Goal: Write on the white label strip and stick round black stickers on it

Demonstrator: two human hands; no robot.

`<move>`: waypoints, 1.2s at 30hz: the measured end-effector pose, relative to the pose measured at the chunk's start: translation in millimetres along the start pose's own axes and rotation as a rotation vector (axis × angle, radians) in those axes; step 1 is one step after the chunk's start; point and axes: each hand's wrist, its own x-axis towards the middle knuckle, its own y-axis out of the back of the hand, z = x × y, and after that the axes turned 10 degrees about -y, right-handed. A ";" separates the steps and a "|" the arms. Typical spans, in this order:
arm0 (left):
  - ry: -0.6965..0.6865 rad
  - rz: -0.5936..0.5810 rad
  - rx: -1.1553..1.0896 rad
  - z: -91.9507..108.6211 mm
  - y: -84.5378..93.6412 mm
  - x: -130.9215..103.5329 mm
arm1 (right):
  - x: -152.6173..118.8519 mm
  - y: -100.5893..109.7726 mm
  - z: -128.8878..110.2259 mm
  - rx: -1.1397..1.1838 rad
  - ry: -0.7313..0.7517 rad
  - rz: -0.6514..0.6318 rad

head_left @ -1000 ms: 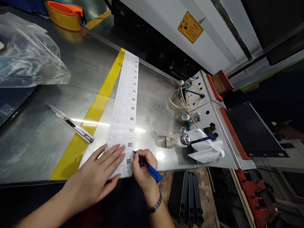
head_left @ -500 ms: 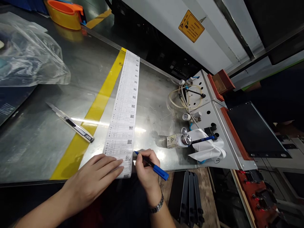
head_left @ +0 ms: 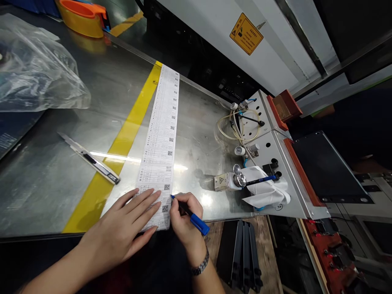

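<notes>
1. While the metal tabletop (head_left: 199, 134) takes up left and centre of frame, a grey panel box (head_left: 260, 145) with hoses and gauges stands on its right side.
2. Clear plastic bag (head_left: 45, 73), crumpled, upper left.
3. Yellow stripe (head_left: 125, 141) runs diagonally on the tabletop, from top centre to lower left.
4. Paper strip (head_left: 159, 130), white, printed with rows of text and square codes; lies lengthwise at frame centre, top end by the stripe, bottom end near the tabletop's front edge.
5. Black bars (head_left: 245, 253) side by side, lower right, below tabletop level.
6. Left hand (head_left: 122, 226), lower centre-left: flat, palm down, fingers spread over the strip's lower left part; grips nothing.
7. Right hand (head_left: 186, 218), just right of the strip's lower end: fingers closed round a pen in a writing grip.
8. Utility knife (head_left: 88, 158), left of centre, lies partly across the stripe, blade out, pointing upper left; well apart from both hands.
9. Small bottle (head_left: 226, 181) with metal top and warning label, right of centre, near the box.
10. Blue-and-black pen (head_left: 196, 220), tip at the strip's right edge; contact can't be told.
11. Metal wristband (head_left: 201, 263) on the right wrist.
</notes>
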 end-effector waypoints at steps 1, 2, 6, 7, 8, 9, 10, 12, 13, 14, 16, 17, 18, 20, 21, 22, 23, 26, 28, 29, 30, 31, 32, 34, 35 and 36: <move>0.000 0.002 0.000 -0.1 0.4 0.5 | 0.2 -0.1 0.1 -0.007 0.012 0.000; 0.000 0.004 0.000 -0.1 0.9 0.9 | 0.4 -0.1 0.2 -0.010 0.019 -0.003; -0.001 0.018 0.002 0.4 1.3 0.8 | 0.1 0.4 1.8 0.013 -0.009 -0.017; -0.001 0.019 0.002 0.4 1.1 0.5 | -0.1 0.5 2.3 0.017 -0.017 -0.014; -0.003 0.020 0.002 0.4 0.7 0.3 | -0.2 0.4 2.7 0.017 -0.022 -0.010; -0.003 0.019 0.002 0.4 0.4 0.0 | -0.4 0.3 3.0 0.013 -0.023 -0.006; -0.003 0.016 0.001 0.4 0.1 -0.1 | -0.4 0.1 3.2 0.006 -0.019 -0.003; -0.001 0.009 0.000 0.4 -0.2 -0.1 | -0.3 -0.4 3.3 0.001 -0.010 -0.006; 0.000 0.007 -0.001 0.3 -0.2 0.1 | -0.3 -0.6 3.4 0.003 -0.009 -0.010; 0.003 0.007 -0.001 0.3 -0.1 0.3 | -0.2 -0.9 3.4 0.007 -0.011 -0.012; 0.002 0.012 0.000 0.0 0.1 0.7 | -0.4 -1.2 3.7 0.012 -0.019 -0.007; -0.002 0.017 0.001 -0.2 0.2 0.8 | -0.6 -1.3 3.9 0.013 -0.025 -0.001; -0.005 0.019 0.001 -0.5 0.3 0.9 | -0.8 -1.3 4.0 0.016 -0.030 0.003; -0.008 0.019 -0.001 -1.2 0.4 0.9 | -1.4 -1.1 4.1 0.025 -0.041 0.001; -0.010 0.020 -0.003 -1.5 0.5 1.0 | -1.6 -1.0 4.0 0.028 -0.042 -0.003; -0.010 0.022 -0.004 -1.9 0.5 1.2 | -1.7 -0.9 3.9 0.026 -0.039 -0.006; -0.007 0.023 -0.006 -2.2 0.6 1.5 | -1.7 -0.8 3.7 0.020 -0.032 -0.007; -0.010 0.029 -0.011 -2.6 0.3 2.2 | -1.0 -0.7 3.1 0.009 -0.016 -0.002; -0.014 0.038 -0.026 -2.1 -0.3 0.9 | -0.5 -0.3 2.6 0.027 -0.035 0.001; -0.015 0.050 -0.041 -1.7 -0.7 -0.6 | -0.4 0.0 2.2 0.040 -0.052 0.005; -0.015 0.065 -0.065 -1.1 -1.1 -2.8 | -0.4 0.6 1.8 0.051 -0.069 0.009; -0.015 0.079 -0.099 -0.5 -1.3 -5.3 | -0.5 1.2 1.3 0.058 -0.084 0.012; -0.019 0.091 -0.138 0.0 -1.3 -7.8 | -0.7 1.8 0.7 0.059 -0.098 0.013; -0.026 0.088 -0.197 0.7 -0.9 -11.1 | -1.2 2.8 -0.4 0.053 -0.118 0.012; -0.018 0.078 -0.200 0.8 -0.5 -11.2 | -1.4 3.0 -0.8 0.050 -0.125 0.011; -0.002 0.067 -0.181 0.7 0.0 -10.2 | -1.6 3.1 -1.0 0.048 -0.131 0.009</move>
